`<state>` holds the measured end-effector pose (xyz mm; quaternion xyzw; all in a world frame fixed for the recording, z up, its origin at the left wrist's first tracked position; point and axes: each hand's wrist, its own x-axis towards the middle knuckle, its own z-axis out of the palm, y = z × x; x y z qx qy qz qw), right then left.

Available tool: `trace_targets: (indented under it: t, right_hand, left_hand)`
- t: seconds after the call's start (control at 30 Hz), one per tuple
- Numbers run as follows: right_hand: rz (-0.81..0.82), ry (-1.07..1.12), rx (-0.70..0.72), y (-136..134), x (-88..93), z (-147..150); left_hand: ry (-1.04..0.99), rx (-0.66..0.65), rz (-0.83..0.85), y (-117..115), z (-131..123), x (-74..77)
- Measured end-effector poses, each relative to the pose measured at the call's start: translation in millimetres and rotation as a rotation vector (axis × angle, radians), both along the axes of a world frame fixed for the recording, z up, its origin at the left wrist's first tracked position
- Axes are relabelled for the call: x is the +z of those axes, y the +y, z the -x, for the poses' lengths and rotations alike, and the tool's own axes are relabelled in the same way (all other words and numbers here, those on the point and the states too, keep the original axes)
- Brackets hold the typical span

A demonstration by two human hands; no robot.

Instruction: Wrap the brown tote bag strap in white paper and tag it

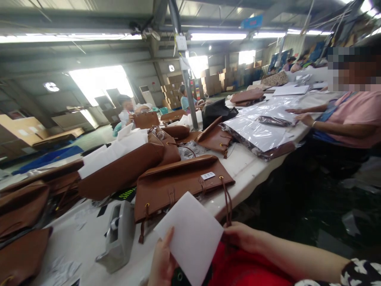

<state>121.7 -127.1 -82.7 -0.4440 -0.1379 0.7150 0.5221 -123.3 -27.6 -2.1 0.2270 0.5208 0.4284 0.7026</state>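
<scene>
In front of me my left hand (163, 254) grips a white square sheet (192, 238) by its left edge, thumb on top. It could be paper or thin foam; I cannot tell. My right hand (238, 236) is closed at the sheet's right corner, around the lower end of a brown drawstring cord (228, 202). That cord hangs from an eyelet of the brown leather-look bag (181, 182), which lies flat on the table with a small white label on it. The fingertips of my right hand are partly hidden.
A grey tape dispenser (117, 238) stands on the white table (247, 163) at left. More brown bags (125, 171), some with white paper, crowd behind. A metal pole (190, 91) rises mid-table. At right a co-worker (348, 119) handles plastic-wrapped items (262, 127).
</scene>
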Motion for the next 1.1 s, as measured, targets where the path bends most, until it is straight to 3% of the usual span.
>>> trace_targets:
  t: [0.1,0.2,0.33,0.47,0.53,0.6,0.7,0.77,0.83,1.0,1.1]
  right_hand:
    - [0.005,-0.047,-0.011,-20,16.1,-8]
    - [0.019,-0.153,-0.083,-40,31.8,-24]
    - [-0.028,-0.276,-0.157,-60,60.1,-44]
    - [-0.042,-0.348,-0.104,-70,78.6,-50]
    - [-0.009,-0.379,-0.028,-71,71.4,-51]
    - [0.050,-0.450,0.061,-72,52.7,-52]
    - [0.136,-0.649,0.164,-76,20.7,-56]
    - [0.142,-0.716,0.202,-80,11.8,-60]
    - [0.081,-0.655,0.191,-84,19.5,-63]
    - [-0.123,-0.440,0.139,-88,68.1,-68]
    - [-0.104,-0.434,0.259,-89,64.9,-63]
  left_hand:
    - [0.016,-0.105,0.029,6,10,-12.5]
    - [0.038,-0.320,0.065,16,-1,-22.3]
    - [0.003,-0.595,0.050,11,-62,-25.1]
    - [-0.098,-0.745,-0.025,-4,-139,-29.1]
    - [-0.081,-0.715,-0.016,-5,-168,-35.4]
    - [-0.048,-0.645,-0.001,-4,-187,-43.8]
    - [-0.019,-0.570,0.000,-3,-198,-57.3]
    - [0.012,-0.529,-0.026,-4,-195,-65.1]
    - [0.071,-0.488,-0.060,-4,-190,-70.6]
    - [0.171,-0.478,-0.064,-2,-182,-69.7]
    - [0.121,-0.486,0.011,-4,-188,-63.3]
